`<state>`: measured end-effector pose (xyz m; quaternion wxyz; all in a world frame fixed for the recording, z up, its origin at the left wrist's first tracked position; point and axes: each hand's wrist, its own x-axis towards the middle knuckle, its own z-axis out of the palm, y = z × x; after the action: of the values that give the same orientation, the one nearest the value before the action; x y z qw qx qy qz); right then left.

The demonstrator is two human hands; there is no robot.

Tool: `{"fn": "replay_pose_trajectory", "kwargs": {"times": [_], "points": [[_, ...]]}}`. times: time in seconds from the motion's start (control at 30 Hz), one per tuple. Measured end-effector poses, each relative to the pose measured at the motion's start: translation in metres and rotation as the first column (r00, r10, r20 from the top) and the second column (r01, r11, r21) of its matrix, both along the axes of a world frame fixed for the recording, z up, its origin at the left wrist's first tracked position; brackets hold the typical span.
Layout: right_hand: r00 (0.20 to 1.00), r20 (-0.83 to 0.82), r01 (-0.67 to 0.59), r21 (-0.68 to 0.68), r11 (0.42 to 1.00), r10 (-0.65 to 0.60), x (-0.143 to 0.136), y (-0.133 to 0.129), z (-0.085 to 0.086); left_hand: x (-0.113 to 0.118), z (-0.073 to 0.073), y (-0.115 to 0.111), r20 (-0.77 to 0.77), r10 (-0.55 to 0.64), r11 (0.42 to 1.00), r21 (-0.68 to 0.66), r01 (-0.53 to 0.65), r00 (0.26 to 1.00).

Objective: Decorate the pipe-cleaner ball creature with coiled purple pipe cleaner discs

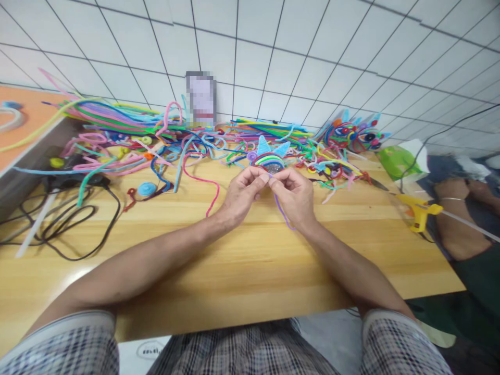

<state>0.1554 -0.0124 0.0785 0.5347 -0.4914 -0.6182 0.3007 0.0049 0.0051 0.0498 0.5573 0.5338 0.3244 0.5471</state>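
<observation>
My left hand [247, 190] and my right hand [291, 194] meet above the middle of the wooden table, thumbs and index fingers pinched close together. Between the fingertips runs a purple pipe cleaner [282, 211], its free end curving down beside my right hand. Just behind the fingers is a small craft piece [269, 158] with rainbow bands, two light-blue pointed ears and a purple coil at its left side. Its lower part is hidden by my hands.
Heaps of colored pipe cleaners [121, 122] line the wall. A phone [201, 99] leans there. Finished craft faces [353, 134], a green packet [400, 164] and a yellow glue gun [420, 210] are at right. Black cables [89, 208] lie left. Another person's arm [453, 224] shows far right.
</observation>
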Motion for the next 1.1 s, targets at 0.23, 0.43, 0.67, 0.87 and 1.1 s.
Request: {"fn": "replay_pose_trajectory", "kwargs": {"times": [0.23,0.43,0.67,0.87,1.1], "points": [[0.955,0.296,-0.032,0.104,0.994,-0.001,0.016,0.006,0.014,-0.019,0.018,0.014,-0.374,0.043,0.91,0.398,0.118,0.926],[0.977,0.215,-0.013,0.063,0.998,-0.001,0.009,0.001,0.011,-0.013,0.008,0.007,-0.219,0.081,0.954,0.3,-0.012,0.972],[0.996,0.08,-0.031,0.007,0.999,0.031,0.003,0.002,0.002,-0.006,-0.002,0.005,-0.068,0.024,0.997,0.076,-0.019,0.997],[0.947,0.322,-0.042,0.093,0.995,0.01,0.017,0.008,0.007,-0.018,0.011,0.017,-0.329,0.012,0.931,0.349,0.109,0.944],[0.959,0.279,-0.059,0.069,0.996,0.038,0.014,0.005,0.008,-0.018,0.007,0.014,-0.338,0.193,0.891,0.453,-0.02,0.921]]}}
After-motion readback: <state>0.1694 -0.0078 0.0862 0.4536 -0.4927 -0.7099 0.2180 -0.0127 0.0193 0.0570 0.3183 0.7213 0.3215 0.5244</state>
